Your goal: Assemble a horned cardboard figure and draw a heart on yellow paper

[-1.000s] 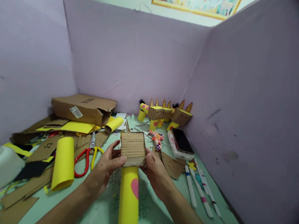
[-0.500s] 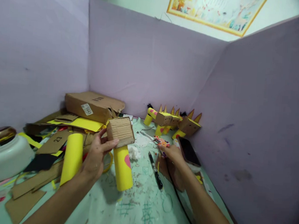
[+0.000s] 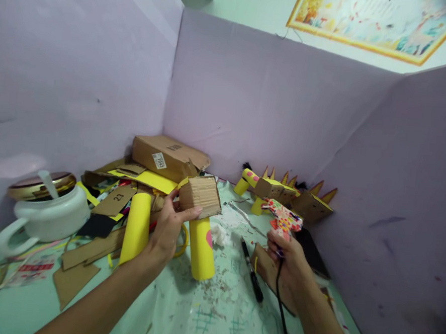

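My left hand is closed around a small cardboard box, its thumb on the near face. Under the box stands a yellow paper tube with a pink spot; whether the two are joined I cannot tell. My right hand grips the handle of a flower-patterned glue gun, raised above the table with its nozzle pointing left. From the handle a black cord runs down toward me. A black pen lies between my hands. Left of my left hand stands another yellow tube.
Giraffe-like cardboard figures with pointed horns stand at the back right. Cardboard scraps and a large cardboard box fill the left. A white pot sits far left, a dark phone behind my right hand. Lilac panels enclose the table.
My right hand has lifted the glue gun off the table and tilted it upright. My left hand keeps hold of the small box. The whole view has shifted, moving things rightward.
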Demonstrator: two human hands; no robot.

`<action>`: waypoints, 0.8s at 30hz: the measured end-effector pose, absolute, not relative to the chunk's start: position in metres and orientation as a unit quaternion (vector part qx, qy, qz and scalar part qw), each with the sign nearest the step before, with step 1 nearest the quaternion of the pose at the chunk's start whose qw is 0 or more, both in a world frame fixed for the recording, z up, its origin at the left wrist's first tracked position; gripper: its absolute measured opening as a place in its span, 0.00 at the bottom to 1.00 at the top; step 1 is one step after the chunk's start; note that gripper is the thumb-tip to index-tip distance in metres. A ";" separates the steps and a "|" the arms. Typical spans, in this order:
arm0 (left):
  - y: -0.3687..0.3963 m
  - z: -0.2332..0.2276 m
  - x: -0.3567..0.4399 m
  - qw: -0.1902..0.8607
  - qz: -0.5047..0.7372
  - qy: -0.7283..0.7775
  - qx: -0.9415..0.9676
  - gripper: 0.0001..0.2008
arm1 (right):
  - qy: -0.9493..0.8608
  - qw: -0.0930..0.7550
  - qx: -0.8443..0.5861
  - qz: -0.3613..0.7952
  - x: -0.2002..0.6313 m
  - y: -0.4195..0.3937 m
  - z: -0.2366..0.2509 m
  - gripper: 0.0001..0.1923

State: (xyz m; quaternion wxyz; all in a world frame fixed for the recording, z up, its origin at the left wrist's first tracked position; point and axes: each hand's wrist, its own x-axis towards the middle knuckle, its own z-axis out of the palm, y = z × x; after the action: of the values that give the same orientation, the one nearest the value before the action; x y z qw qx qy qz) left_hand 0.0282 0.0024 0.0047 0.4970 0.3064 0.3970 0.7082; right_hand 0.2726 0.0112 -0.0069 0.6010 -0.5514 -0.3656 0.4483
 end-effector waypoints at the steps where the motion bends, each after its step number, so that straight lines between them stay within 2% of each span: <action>1: 0.001 0.005 0.029 0.500 0.708 0.393 0.307 0.30 | -0.380 0.588 -0.533 0.475 0.270 -0.002 -0.005 0.17; 3: -0.002 0.007 0.030 0.503 0.703 0.391 0.316 0.29 | -0.427 0.556 -0.476 0.531 0.265 -0.026 -0.005 0.17; 4: -0.003 0.008 0.031 0.503 0.700 0.391 0.320 0.30 | -0.456 0.555 -0.470 0.513 0.263 -0.036 -0.007 0.16; 10: -0.010 0.014 0.037 0.510 0.685 0.395 0.338 0.34 | -0.665 0.494 -0.475 0.297 0.251 -0.068 -0.029 0.08; 14: -0.013 0.015 0.040 0.524 0.662 0.403 0.353 0.35 | -0.781 0.457 -0.408 0.121 0.248 -0.067 -0.032 0.25; 16: -0.014 0.015 0.041 0.524 0.655 0.410 0.358 0.37 | -0.832 0.414 -0.368 0.025 0.249 -0.065 -0.027 0.30; 18: -0.015 0.015 0.042 0.526 0.651 0.410 0.364 0.38 | -0.861 0.379 -0.336 -0.044 0.250 -0.064 -0.022 0.31; 24: -0.018 0.013 0.042 0.526 0.641 0.409 0.380 0.37 | -0.876 0.323 -0.322 -0.159 0.249 -0.066 -0.013 0.32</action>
State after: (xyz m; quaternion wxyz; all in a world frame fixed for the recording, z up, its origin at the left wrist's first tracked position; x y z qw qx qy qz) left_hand 0.0419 -0.0176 0.0132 0.5264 0.3804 0.4093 0.6409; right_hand 0.2491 -0.0665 -0.0126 0.3232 -0.3215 -0.8758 -0.1588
